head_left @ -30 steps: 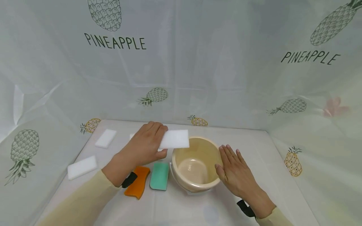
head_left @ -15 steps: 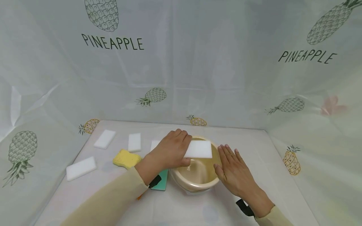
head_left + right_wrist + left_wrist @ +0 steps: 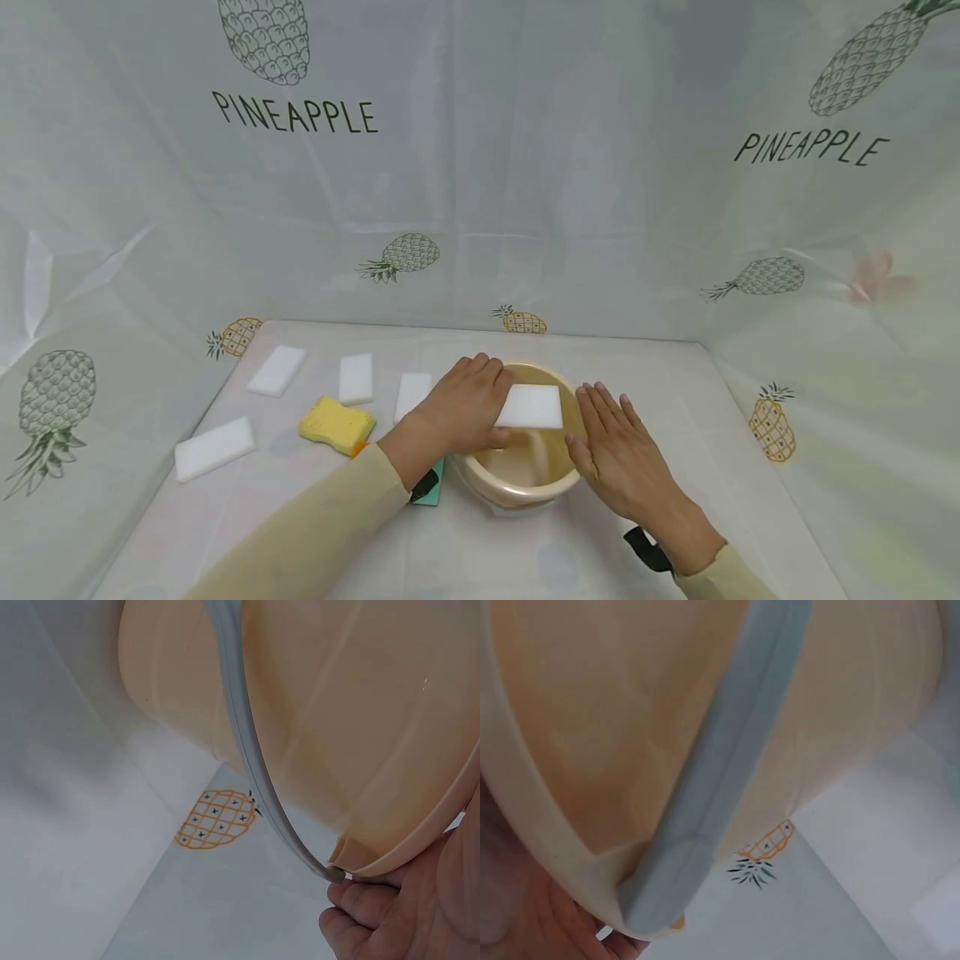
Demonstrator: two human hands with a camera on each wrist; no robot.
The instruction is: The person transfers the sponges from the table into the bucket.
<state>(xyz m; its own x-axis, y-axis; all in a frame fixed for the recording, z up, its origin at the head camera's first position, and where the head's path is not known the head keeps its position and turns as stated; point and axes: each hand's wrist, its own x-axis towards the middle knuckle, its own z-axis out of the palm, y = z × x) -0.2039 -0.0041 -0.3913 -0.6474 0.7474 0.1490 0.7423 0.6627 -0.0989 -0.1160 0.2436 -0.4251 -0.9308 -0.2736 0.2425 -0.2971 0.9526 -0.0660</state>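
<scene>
A white rectangular sponge (image 3: 531, 407) is held in my left hand (image 3: 467, 407), over the mouth of a cream bucket (image 3: 517, 493). The thumb lies on the near side and the fingers on the far side. My right hand (image 3: 618, 457) rests with straight fingers against the bucket's right rim. In the left wrist view, the bucket's grey handle (image 3: 727, 750) crosses the picture, and part of the left hand (image 3: 562, 922) shows by the rim. The right wrist view has the right hand (image 3: 412, 911) touching the rim near the handle's end (image 3: 300, 847).
Several white sponges lie to the left, among them one (image 3: 215, 450) near the table's left edge and one (image 3: 412, 393) beside the left hand. A yellow sponge (image 3: 336, 423) sits nearer. A green sponge (image 3: 431, 492) is mostly hidden under the left wrist. A pineapple-print curtain (image 3: 570, 167) stands behind.
My left hand has carried the white sponge rightwards and down over the bucket, uncovering the yellow sponge and now covering most of the orange and green ones. The right hand stays at the rim.
</scene>
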